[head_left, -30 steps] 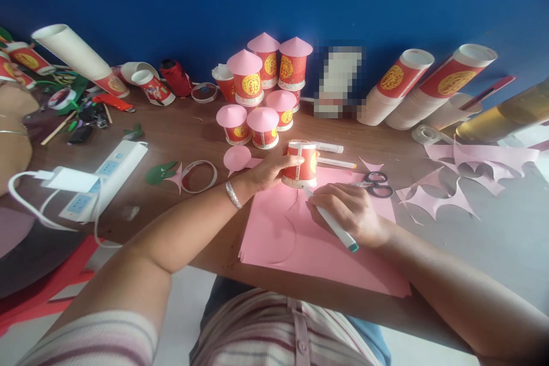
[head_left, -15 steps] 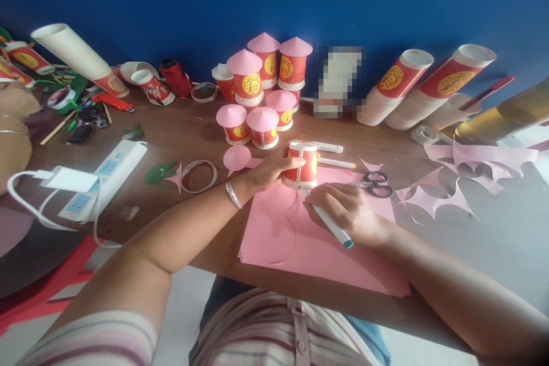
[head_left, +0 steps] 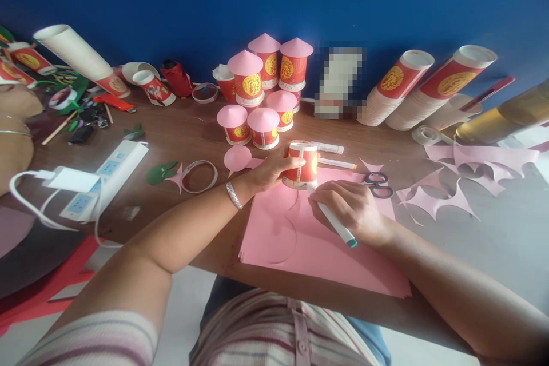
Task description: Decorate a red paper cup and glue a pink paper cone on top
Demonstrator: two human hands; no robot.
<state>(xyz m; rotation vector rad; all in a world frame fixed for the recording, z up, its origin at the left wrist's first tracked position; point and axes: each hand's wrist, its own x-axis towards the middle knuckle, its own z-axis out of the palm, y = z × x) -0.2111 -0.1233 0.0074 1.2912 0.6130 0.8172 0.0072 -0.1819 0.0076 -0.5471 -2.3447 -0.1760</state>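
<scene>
My left hand (head_left: 277, 170) grips a red paper cup (head_left: 305, 163) with a white rim, held over pink paper sheets (head_left: 274, 234). In my right hand (head_left: 349, 206) is a white marker (head_left: 337, 224) with a teal end; its tip is at the lower right edge of the cup. A curved line is drawn on the top pink sheet. Behind the cup lie two more white markers, one an orange-ended marker (head_left: 338, 163). Scissors (head_left: 378, 185) rest by my right hand, their blades partly hidden behind it.
Several red cups with pink cone tops (head_left: 246, 77) stand at the back. Cup stacks (head_left: 403, 86) lean against the blue wall on the right, near pink paper scraps (head_left: 446, 197). On the left are a power strip (head_left: 105, 180), a paper ring (head_left: 199, 177) and another person's arm (head_left: 17, 143).
My right hand and the marker have shifted slightly right, the tip moving along the lower edge of the cup. My left hand and the cup stay nearly still.
</scene>
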